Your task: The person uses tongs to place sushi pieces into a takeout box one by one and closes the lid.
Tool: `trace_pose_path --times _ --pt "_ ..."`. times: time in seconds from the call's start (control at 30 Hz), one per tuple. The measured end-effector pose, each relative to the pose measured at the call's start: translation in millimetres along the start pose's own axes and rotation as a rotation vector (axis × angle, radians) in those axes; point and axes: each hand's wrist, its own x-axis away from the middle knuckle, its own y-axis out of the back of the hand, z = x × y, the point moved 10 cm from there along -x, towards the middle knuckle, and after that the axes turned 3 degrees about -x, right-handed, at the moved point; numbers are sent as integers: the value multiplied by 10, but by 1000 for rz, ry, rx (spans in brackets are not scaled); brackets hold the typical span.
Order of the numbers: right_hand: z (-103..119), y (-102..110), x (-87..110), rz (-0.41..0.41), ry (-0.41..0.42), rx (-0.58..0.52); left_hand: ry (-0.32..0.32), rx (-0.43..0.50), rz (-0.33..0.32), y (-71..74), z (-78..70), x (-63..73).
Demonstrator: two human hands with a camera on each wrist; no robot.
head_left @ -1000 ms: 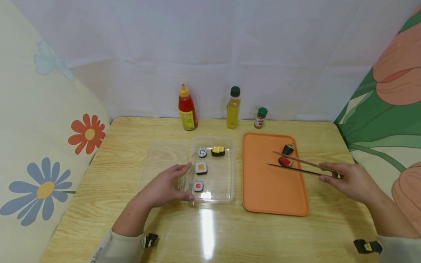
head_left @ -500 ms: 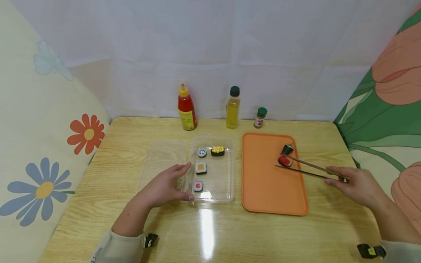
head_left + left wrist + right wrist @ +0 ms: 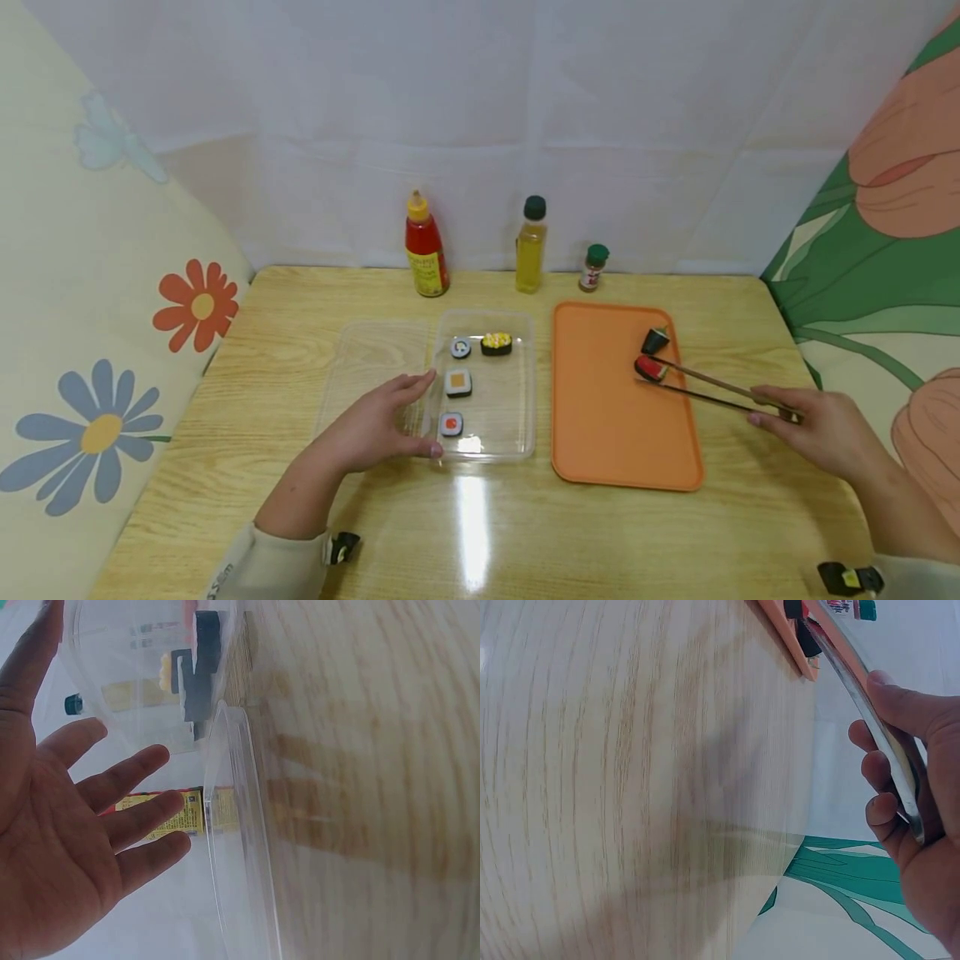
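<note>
My right hand [image 3: 821,429] grips slim metal tongs [image 3: 877,731] near their joined end. The tongs' two tips lie on either side of a red-topped sushi piece [image 3: 649,367] on the orange tray [image 3: 600,433]. Just behind that piece is a dark cone-shaped hand roll [image 3: 655,341]. My left hand [image 3: 378,425] is spread with thumb and fingers apart, at the left side of a clear plastic container [image 3: 533,400]. Inside the container sit a corn-topped sushi [image 3: 496,343] and a column of rolls [image 3: 458,382]. In the left wrist view the fingers [image 3: 150,817] hold nothing.
The container's clear lid [image 3: 382,346] lies flat to its left, partly under my left hand. Along the back edge stand a red sauce bottle [image 3: 426,254], an oil bottle [image 3: 531,250] and a small green-capped jar [image 3: 592,271]. A white cloth [image 3: 480,125] hangs behind.
My right hand has drawn back right and slightly toward me. The tongs' arms have come closer together, with their tips now beside the red-topped sushi. The left hand has stayed still.
</note>
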Motion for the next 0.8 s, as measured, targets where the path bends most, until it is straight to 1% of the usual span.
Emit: trace_pose_path --times 0.3,0.53,0.8 --pt "-3 -10 18 -16 10 -7 7 9 1 -7 20 -3" --pt "6 -10 20 -23 11 -13 2 8 0 -7 15 -4" --pt "55 12 7 -27 25 -17 0 2 1 -9 21 -7"
